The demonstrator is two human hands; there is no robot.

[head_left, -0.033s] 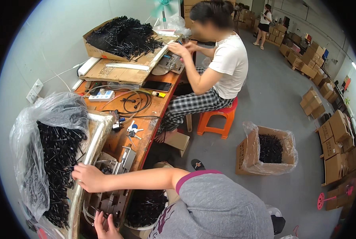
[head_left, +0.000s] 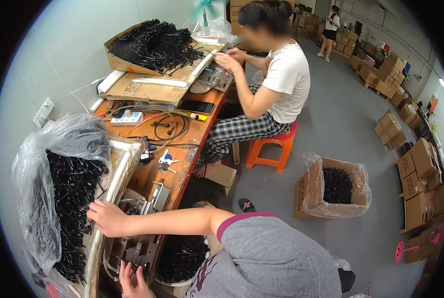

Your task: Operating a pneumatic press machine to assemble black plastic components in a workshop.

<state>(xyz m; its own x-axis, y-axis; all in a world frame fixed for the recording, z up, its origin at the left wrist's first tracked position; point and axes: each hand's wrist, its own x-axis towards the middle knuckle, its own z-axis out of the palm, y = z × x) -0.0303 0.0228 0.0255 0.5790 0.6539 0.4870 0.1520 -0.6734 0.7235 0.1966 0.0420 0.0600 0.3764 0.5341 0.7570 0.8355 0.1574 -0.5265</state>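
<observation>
My right hand [head_left: 108, 218] reaches across to the edge of a heap of thin black plastic parts [head_left: 75, 198]. Its fingers are curled together at the heap, and what they grip, if anything, is hidden. Close to the bottom edge, my left hand [head_left: 134, 283] has its fingers apart beside a metal fixture [head_left: 137, 251] on the bench. Clear plastic sheeting [head_left: 35, 198] partly wraps the heap, and a white-taped cardboard edge [head_left: 125, 166] runs along its near side.
A co-worker [head_left: 281, 84] sits farther along the wooden bench [head_left: 182, 169], near another black heap [head_left: 150, 47]. Keys [head_left: 167, 161], cables [head_left: 182, 129], a phone [head_left: 196, 107] and a power strip [head_left: 127, 119] lie between. Below stands a tub [head_left: 182, 260]; a lined carton [head_left: 308, 198] is on the floor.
My right hand has shifted slightly left and up over the heap's edge. My left hand has barely moved. The co-worker's hands have moved a little to the right.
</observation>
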